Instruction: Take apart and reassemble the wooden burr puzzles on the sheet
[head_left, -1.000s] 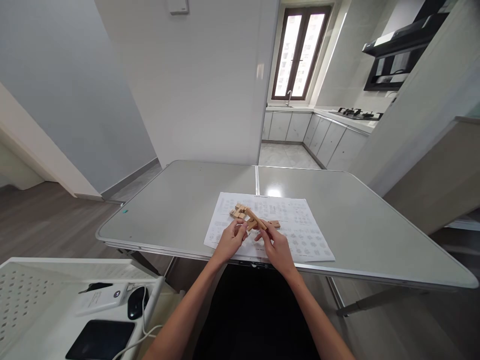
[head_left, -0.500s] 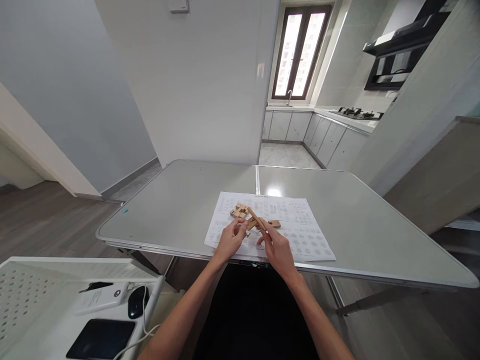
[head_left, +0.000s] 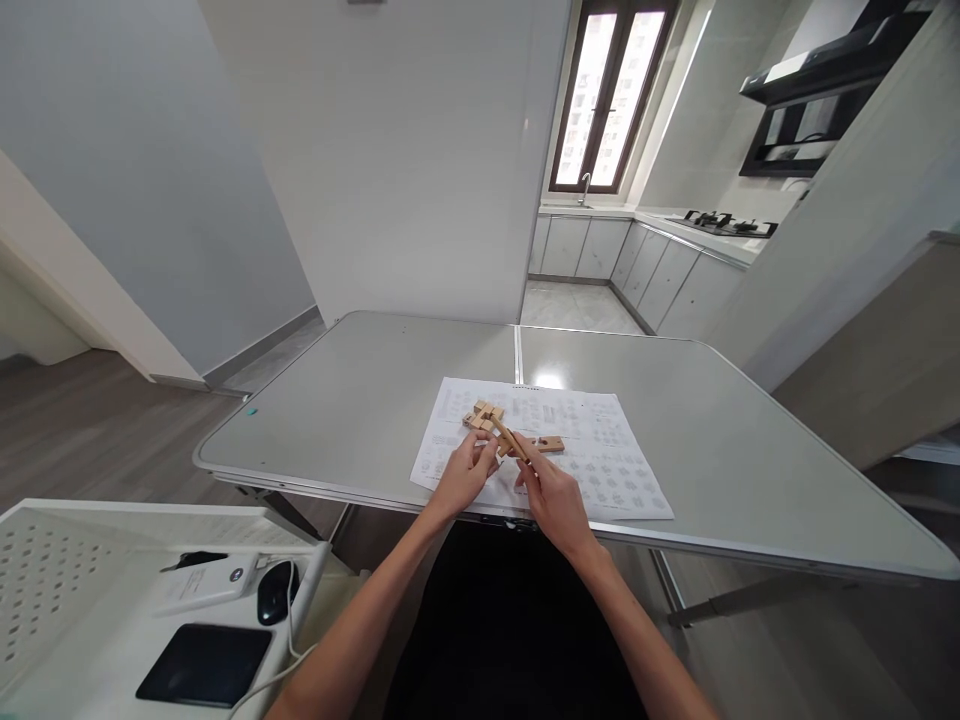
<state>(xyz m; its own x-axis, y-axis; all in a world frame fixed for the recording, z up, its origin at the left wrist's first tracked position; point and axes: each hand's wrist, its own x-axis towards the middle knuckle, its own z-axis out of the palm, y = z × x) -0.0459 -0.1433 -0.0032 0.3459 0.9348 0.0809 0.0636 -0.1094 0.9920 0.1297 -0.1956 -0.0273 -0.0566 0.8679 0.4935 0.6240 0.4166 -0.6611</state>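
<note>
Both my hands work over a printed sheet [head_left: 600, 470] lying on a grey folding table [head_left: 360, 410]. My left hand [head_left: 465, 477] pinches a small wooden block at its fingertips. My right hand [head_left: 551, 497] grips a long wooden stick [head_left: 507, 434] that slants up and to the left. Beyond the fingers, a cluster of joined wooden blocks [head_left: 482, 414] rests on the sheet. One flat wooden piece [head_left: 550, 443] lies just right of the stick.
A white perforated cart top [head_left: 67, 600] stands at lower left with a dark tablet [head_left: 204, 665], a black mouse [head_left: 272, 592], a white power bank [head_left: 202, 584] and a cable. A kitchen counter and window lie beyond the table.
The view has tilted slightly, shifting everything up a little. The stick in my right hand has moved closer to the block cluster. My left hand stays pinched beside it.
</note>
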